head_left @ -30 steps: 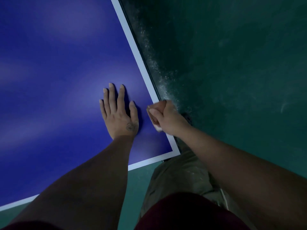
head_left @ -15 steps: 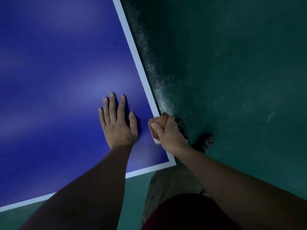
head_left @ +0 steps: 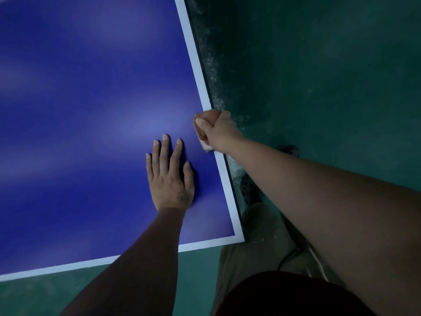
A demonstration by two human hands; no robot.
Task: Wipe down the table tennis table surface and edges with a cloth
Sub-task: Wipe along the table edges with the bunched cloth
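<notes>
The right hand [head_left: 216,131] clenched a small pale wadded cloth [head_left: 205,145] on the white side edge [head_left: 193,53] of the blue table tennis table [head_left: 91,110]. The left hand [head_left: 169,181] lay flat, fingers straight. The cloth seemed soft, light, best held bunched.

Maroon shirt [head_left: 296,295] tops khaki trousers [head_left: 257,247] (left hand [head_left: 169,179] tattooed).

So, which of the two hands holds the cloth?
The right hand: it grips the cloth at the white side line; the left hand lies flat, empty.
</notes>
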